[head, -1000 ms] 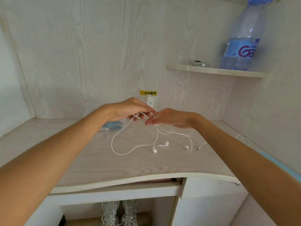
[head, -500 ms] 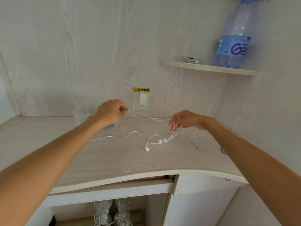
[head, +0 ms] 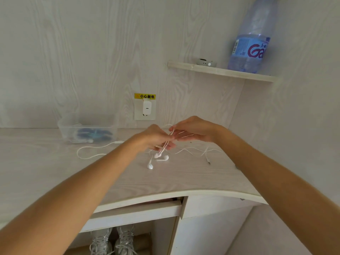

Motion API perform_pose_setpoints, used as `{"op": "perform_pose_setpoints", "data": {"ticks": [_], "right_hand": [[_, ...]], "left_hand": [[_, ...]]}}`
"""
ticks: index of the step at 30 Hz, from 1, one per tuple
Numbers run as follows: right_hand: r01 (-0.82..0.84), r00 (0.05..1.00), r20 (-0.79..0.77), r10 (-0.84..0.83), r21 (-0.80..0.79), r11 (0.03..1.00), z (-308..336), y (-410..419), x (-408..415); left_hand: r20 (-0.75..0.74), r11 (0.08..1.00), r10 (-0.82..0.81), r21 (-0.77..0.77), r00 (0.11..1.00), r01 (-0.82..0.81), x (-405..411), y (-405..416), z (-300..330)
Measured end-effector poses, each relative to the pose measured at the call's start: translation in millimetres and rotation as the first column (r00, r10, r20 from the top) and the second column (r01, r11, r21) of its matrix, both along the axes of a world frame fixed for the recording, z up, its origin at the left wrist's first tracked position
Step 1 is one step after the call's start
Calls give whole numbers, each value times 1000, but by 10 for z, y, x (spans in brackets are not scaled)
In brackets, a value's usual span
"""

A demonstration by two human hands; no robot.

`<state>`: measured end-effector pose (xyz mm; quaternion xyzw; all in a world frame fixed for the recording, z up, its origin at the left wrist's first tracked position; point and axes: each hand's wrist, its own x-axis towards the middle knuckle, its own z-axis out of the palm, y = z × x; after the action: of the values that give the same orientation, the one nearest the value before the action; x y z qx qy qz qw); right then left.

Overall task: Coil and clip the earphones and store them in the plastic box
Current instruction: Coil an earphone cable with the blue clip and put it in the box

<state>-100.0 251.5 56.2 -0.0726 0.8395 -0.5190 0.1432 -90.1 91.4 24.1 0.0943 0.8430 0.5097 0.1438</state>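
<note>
Item: white wired earphones (head: 161,159), loose and uncoiled on a pale wood-grain desk (head: 184,179). Two buds lie on the desktop just in front of the hands, a third bud hangs just below the left hand, and a jack plug (head: 208,161) rests to the right; a long loop of cable (head: 88,153) trails left toward the plastic box. Left hand (head: 156,138): raised just above the desk, fingers curled around several strands of the cable, which run down from it to the buds. Right hand (head: 193,131): close beside the left, nearly touching it, thumb and forefinger pinching the cable at the top of the strands, the other fingers extended and relaxed, with strands crossing over them. Plastic box (head: 88,131): clear, open-topped, standing at the back left of the desk against the wall, holding blue items and some white cable; an earbud lies against its front edge. Wall fittings: a socket with a white charger (head: 146,108) under a yellow warning label (head: 145,96). Corner shelf (head: 220,71): carries a large water bottle (head: 252,39) with a blue label and a small grey device (head: 205,62). Below the desk: a pair of sneakers (head: 112,242).
</note>
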Motion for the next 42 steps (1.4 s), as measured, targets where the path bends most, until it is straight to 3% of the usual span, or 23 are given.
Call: {"op": "perform_pose_setpoints", "data": {"ticks": [2,3,5,7,9,12,14,15,18,21,24,27,29,30,31,33,35,38,42], "right_hand": [[-11,998,-64,26,222,975,10,179,15],[-31,993,-87,74,417,908,2,294,18],[-122,980,-12,197,750,651,-69,496,31],[-148,975,43,217,855,496,-188,627,33],[-94,984,-9,177,821,564,-253,681,29],[-103,994,25,108,568,816,-158,641,79],[-143,990,42,138,409,901,-31,582,147],[-156,988,42,150,337,928,18,552,176],[-154,987,69,143,193,969,80,492,216],[-123,988,108,111,112,986,62,508,237],[-69,988,138,69,-7,998,56,588,282],[-55,984,167,70,-93,994,103,714,355],[-58,983,177,53,22,998,130,872,387],[-49,987,156,22,168,985,124,975,392],[-33,994,109,-7,360,932,97,1072,381],[-9,1000,13,-2,740,672,-9,1243,337],[-23,1000,19,13,900,434,-156,1342,284],[-23,999,36,-31,944,330,-288,1371,228],[9,997,15,-77,951,310,-306,1354,193]], "left_hand": [[-19,990,103,97,995,-101,-53,-52,-69],[-70,990,127,63,989,-123,-69,-105,-81],[-192,990,120,-55,974,-133,-100,-232,-86],[-259,979,91,-152,962,-134,-132,-354,-63],[-318,943,98,-274,943,-190,-149,-435,-58],[-465,903,188,-264,865,-338,-104,-430,-26],[-474,955,95,-205,875,-215,-14,-335,66],[-395,971,-5,-220,919,-90,45,-253,116],[-65,891,-293,-381,954,247,226,10,214],[112,852,-424,-288,899,437,307,191,153],[62,896,-415,-146,908,420,319,339,38],[-44,934,-341,-124,939,334,301,460,-14],[-104,953,-288,-132,952,274,264,474,-27],[-124,961,-258,-135,958,242,244,467,-33],[-141,967,-231,-140,963,211,225,439,-46],[-150,973,-191,-162,970,167,189,380,-72],[-96,978,-148,-160,984,132,155,314,-88],[35,995,-75,-70,997,77,117,184,-84],[101,996,-82,33,991,79,126,-26,-3]]}}
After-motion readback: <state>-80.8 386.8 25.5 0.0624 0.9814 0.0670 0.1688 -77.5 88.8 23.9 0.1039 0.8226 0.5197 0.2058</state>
